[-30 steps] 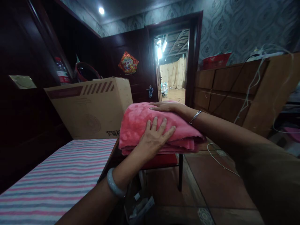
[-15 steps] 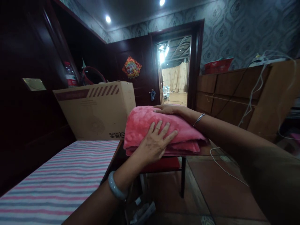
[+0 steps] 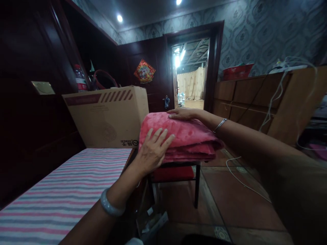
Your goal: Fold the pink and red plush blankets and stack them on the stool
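Note:
A folded pink plush blanket (image 3: 189,132) lies in a thick stack on a dark-framed chair with a red seat (image 3: 173,174). My left hand (image 3: 152,149) rests against the blanket's near left side, fingers spread and the back of the hand towards me. Across the far top edge lies my right hand (image 3: 184,114), its fingers stretched out flat on the plush. Neither hand grips the fabric. Layered folds show along the blanket's front and right edges.
On the left is a bed with a striped sheet (image 3: 84,183), and a cardboard box (image 3: 109,119) stands at its far end. Wooden drawers (image 3: 250,98) line the right wall. A white cable (image 3: 245,183) trails over the tiled floor. An open doorway (image 3: 191,75) is ahead.
My left hand has slid left across the blanket to its near left side. My right hand stays on top, near the far edge. The view has shifted slightly.

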Demonstrator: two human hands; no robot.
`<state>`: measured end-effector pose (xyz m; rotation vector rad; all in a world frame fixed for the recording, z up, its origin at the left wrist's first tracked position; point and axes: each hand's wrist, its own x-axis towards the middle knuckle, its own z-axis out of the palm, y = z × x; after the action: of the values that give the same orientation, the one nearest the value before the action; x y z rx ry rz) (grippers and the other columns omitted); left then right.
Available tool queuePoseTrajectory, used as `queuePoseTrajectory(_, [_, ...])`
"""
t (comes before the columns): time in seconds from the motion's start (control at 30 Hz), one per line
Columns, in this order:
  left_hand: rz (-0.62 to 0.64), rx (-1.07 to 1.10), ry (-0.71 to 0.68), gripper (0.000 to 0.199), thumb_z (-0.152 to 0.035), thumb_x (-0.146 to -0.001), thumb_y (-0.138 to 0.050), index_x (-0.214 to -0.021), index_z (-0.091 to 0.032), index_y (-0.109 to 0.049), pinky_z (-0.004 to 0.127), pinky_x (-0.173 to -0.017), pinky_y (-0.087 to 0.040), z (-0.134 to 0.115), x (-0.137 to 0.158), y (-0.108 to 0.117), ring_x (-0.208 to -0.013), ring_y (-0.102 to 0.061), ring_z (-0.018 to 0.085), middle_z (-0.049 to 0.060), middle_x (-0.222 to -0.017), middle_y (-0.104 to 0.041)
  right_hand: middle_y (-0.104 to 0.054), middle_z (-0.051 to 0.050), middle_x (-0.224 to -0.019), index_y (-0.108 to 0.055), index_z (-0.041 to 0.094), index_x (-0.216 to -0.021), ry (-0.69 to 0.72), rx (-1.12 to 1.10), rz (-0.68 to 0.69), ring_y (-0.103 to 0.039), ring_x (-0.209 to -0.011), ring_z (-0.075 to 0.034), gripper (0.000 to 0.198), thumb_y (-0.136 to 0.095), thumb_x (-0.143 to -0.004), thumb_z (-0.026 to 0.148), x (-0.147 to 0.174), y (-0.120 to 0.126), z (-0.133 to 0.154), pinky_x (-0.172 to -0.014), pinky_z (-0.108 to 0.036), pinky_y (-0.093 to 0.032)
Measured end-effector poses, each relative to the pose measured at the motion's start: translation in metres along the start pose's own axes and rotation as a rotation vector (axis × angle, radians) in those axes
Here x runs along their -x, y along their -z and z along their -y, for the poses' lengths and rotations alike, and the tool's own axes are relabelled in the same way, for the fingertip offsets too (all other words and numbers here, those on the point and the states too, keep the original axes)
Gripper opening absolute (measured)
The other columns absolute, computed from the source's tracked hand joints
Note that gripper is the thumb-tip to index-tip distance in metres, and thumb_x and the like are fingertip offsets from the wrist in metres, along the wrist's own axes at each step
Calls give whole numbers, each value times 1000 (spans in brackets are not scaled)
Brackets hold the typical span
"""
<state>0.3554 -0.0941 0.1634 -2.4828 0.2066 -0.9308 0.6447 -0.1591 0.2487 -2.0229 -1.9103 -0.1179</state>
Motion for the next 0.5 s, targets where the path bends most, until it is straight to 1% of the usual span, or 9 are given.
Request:
queuePoseTrajectory(0.1, [20, 7, 58, 61, -15, -86, -55, -147, -15, -47, 60, -117, -31, 7, 7, 3, -139, -44, 34, 18, -149, -50, -52, -3, -149, -52, 30, -146, -7, 7, 4, -51, -136, -31, 72, -45, -89, 73, 7, -1, 0, -118, -51, -38])
queuePoseTrajectory(0.17, [40, 6, 92, 58, -15, -87, -53, -145, -14, -50, 60, -118, -30, 10, 11, 3, -139, -44, 34, 19, -149, -50, -49, -3, -152, -50, 28, -148, -29, 15, 3, -49, -138, -32, 76, -45, -89, 75, 12, -2, 1, -120, -51, -35])
queuePoseTrajectory(0.27, [63, -3, 116, 54, -16, -88, -52, -141, -14, -53, 59, -117, -32, 15, 18, 4, -138, -45, 34, 18, -149, -51, -46, -3, -154, -47, 26, -150, -49, 27, -7, -44, -141, -32, 80, -43, -88, 76, 19, -4, 3, -122, -51, -31])
queuePoseTrajectory(0.4, [43, -20, 151, 54, -17, -87, -52, -141, -13, -53, 57, -116, -33, 22, 27, 6, -136, -47, 33, 18, -147, -53, -47, -1, -154, -47, 32, -150, 0, 25, -40, -44, -142, -31, 74, -43, -90, 75, 20, -6, 5, -123, -53, -30])
queuePoseTrajectory(0.5, [22, -28, 196, 55, -17, -87, -51, -141, -14, -52, 54, -116, -33, 26, 34, 9, -136, -47, 31, 16, -146, -54, -47, -1, -154, -48, 33, -149, 10, 24, -61, -44, -142, -32, 72, -44, -90, 73, 18, -5, 7, -122, -53, -30])
